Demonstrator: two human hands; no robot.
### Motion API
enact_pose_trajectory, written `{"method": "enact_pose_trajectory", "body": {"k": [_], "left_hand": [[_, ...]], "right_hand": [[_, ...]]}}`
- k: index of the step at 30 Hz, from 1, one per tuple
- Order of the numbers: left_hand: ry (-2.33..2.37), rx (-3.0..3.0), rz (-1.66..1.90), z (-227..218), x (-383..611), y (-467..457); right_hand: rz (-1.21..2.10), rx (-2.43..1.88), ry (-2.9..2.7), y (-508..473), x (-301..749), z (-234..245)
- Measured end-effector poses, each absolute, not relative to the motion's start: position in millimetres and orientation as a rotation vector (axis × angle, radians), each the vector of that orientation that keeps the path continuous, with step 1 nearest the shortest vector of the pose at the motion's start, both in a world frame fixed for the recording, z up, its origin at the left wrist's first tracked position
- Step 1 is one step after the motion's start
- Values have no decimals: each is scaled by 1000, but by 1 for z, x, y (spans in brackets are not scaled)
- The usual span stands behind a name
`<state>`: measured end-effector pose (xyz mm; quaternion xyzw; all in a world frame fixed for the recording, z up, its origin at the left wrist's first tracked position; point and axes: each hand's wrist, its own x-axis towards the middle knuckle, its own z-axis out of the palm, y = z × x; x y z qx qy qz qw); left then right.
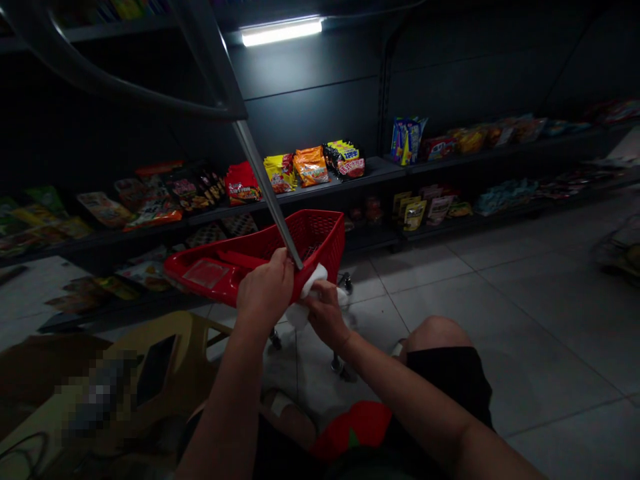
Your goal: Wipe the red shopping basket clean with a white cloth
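Observation:
A red shopping basket (320, 235) on small wheels stands tilted on the tiled floor in front of me. Its long grey pull handle (265, 180) rises up and to the left across the view. My left hand (266, 288) is closed on the basket's near rim, at the foot of the handle. Just right of it, my right hand (326, 313) grips a white cloth (306, 300) and presses it against the basket's side. My knees and black shorts show below.
Dark shelves (360, 179) with several snack packets run along the back wall under a strip light (283, 31). A yellowish plastic chair (175, 360) stands at my left. Grey tiled floor (525, 313) stretches to the right.

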<state>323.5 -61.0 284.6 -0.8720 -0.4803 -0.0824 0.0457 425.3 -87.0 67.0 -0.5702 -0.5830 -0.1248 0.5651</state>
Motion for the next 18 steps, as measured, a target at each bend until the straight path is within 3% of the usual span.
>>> {"method": "enact_pose_trajectory", "body": {"k": [9,15,18], "left_hand": [[-1435,-2669,-266,282,321,-62],[-1451,-2654,-254,282,323,-62],[-1444,-2667,-258,283,322,-65]], "right_hand": [[-115,-1452,-1290,-95,432,15],[-172,-1345,-1335,-84,431,56],[-221,-1345,-1406,-84,441,41]]}}
